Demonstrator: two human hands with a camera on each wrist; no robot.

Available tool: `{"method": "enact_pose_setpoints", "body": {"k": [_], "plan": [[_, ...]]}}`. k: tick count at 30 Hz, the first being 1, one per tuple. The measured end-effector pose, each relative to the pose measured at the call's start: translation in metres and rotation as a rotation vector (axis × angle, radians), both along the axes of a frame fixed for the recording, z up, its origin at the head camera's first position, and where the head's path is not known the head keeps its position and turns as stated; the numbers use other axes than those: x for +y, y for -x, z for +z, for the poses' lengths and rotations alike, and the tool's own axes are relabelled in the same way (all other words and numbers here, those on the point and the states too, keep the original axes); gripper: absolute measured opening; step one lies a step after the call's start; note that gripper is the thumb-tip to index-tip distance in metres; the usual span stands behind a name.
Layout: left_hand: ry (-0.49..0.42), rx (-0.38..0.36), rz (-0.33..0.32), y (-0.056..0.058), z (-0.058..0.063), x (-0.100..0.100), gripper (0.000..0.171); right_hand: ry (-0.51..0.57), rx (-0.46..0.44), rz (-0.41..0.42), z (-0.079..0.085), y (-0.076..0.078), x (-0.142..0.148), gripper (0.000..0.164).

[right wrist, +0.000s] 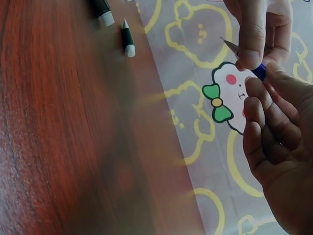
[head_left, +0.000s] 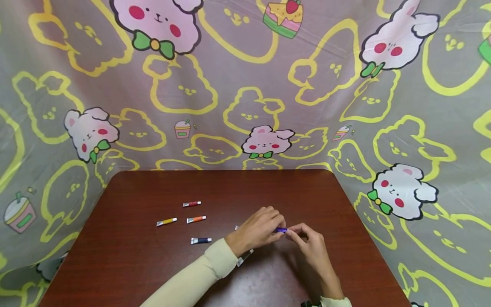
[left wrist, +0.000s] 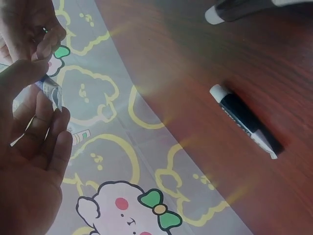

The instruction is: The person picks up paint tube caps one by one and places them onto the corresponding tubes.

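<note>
Both hands hold a small purple paint tube (head_left: 281, 230) between them, over the right half of the table. My left hand (head_left: 258, 229) grips the tube's body between thumb and fingers; its flat crimped end (left wrist: 55, 94) sticks out there in the left wrist view. My right hand (head_left: 313, 246) pinches the other end, and its fingertips hide the cap. From the right wrist, the tube (right wrist: 259, 72) shows as a short blue-purple stretch between the two hands' fingertips. A dark paint tube (head_left: 245, 257) with a silver end lies just below the left wrist.
Left of the hands lie a red tube (head_left: 192, 204), an orange tube (head_left: 196, 219), a yellow tube (head_left: 166, 222) and a dark blue tube (head_left: 201, 241). Another tube's end (head_left: 236, 227) peeks out behind the left wrist. A patterned curtain (head_left: 218, 85) surrounds the brown table (head_left: 145, 273).
</note>
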State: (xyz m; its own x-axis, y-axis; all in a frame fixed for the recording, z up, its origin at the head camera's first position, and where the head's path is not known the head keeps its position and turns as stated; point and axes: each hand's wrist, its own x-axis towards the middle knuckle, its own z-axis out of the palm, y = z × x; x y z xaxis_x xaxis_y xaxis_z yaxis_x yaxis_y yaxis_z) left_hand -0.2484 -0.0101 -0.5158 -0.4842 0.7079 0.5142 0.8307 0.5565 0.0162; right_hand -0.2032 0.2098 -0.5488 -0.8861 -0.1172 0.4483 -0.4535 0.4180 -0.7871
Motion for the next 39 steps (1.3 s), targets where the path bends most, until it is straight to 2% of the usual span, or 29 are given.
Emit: {"method": "enact_pose_setpoints", "body": {"k": [9, 18, 22, 26, 31, 39], "plan": [[-0.016, 0.033, -0.02, 0.0, 0.003, 0.005, 0.024, -0.055, 0.052, -0.063, 0.0, 0.001, 0.002, 0.019], [0.004, 0.013, -0.014, -0.002, 0.003, 0.006, 0.022, -0.12, 0.147, -0.096, -0.006, 0.002, 0.002, 0.027], [0.022, -0.004, -0.02, -0.002, 0.003, 0.008, 0.02, -0.122, 0.127, -0.12, -0.007, 0.001, 0.001, 0.029], [0.029, -0.004, -0.017, 0.0, 0.002, 0.008, 0.02, -0.106, 0.068, -0.154, -0.007, -0.001, -0.001, 0.022], [0.054, -0.019, 0.011, 0.009, -0.007, 0.004, 0.021, -0.071, -0.004, -0.222, -0.009, -0.001, -0.002, 0.014], [0.077, -0.112, 0.131, 0.035, -0.021, -0.024, 0.02, -0.081, 0.018, -0.278, -0.011, -0.002, 0.005, 0.015]]}}
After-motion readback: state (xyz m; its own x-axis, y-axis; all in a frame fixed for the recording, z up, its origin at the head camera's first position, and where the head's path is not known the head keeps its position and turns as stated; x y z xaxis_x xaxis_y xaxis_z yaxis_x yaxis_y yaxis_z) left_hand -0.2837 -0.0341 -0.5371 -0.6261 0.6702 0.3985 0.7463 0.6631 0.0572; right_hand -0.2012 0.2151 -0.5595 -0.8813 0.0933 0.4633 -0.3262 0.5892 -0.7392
